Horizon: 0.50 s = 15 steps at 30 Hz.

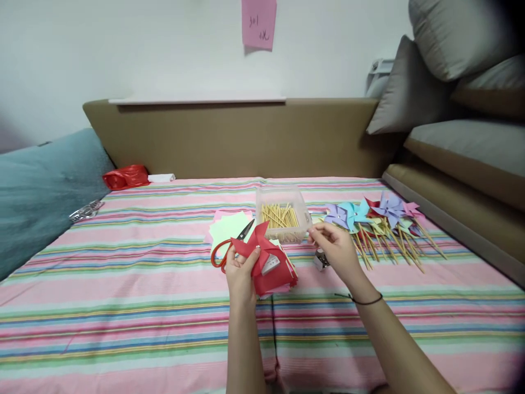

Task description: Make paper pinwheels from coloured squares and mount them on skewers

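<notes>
A red paper pinwheel (259, 238) is pinched between the thumb and fingers of my left hand (240, 276). My right hand (338, 250) has its thumb and forefinger pressed together by the front right corner of a clear plastic box (305, 214); anything between them is too small to make out. Thin wooden sticks (281, 216) lie in that box. Partly behind the pinwheel are orange-handled scissors (246, 230), resting on pale green paper sheets (228, 226). Below the pinwheel sits a stack of red paper (274, 280). A small shiny object (322, 260) lies just under my right hand.
Several finished pinwheels on sticks (388, 210) lie in a heap to the right. A striped cloth (164, 317) covers the surface. Grey cushions (471, 148) rise at the right, a teal cushion (49, 186) at the left. A red plastic bag (127, 177) lies at the back left.
</notes>
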Motion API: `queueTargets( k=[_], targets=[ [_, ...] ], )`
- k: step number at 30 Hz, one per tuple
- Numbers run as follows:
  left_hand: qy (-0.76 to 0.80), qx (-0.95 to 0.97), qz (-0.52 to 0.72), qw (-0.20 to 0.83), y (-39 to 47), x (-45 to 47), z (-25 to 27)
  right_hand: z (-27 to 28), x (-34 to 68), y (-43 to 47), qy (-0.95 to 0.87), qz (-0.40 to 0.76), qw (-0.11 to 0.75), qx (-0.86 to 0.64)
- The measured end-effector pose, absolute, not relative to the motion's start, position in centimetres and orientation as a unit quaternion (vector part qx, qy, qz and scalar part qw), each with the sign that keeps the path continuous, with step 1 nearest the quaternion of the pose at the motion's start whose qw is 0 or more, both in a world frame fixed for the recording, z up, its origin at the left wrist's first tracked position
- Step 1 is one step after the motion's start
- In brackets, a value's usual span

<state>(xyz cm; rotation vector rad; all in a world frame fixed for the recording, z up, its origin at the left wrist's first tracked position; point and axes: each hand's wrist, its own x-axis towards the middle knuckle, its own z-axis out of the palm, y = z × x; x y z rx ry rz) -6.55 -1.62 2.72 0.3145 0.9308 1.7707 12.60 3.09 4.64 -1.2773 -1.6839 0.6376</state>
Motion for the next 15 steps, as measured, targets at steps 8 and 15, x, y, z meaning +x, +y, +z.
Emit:
queueTargets(
  k=[8,15],
  targets=[
    [0.357,0.113,0.746,0.551,-2.0,-6.6,2.3,7.1,8.3,14.5,-0.809,0.125,0.132,-0.56],
    [0.352,0.1,0.752,0.548,-2.0,-7.1,2.4,3.8,6.4,17.0,-0.813,0.136,-0.084,-0.559]
  ],
)
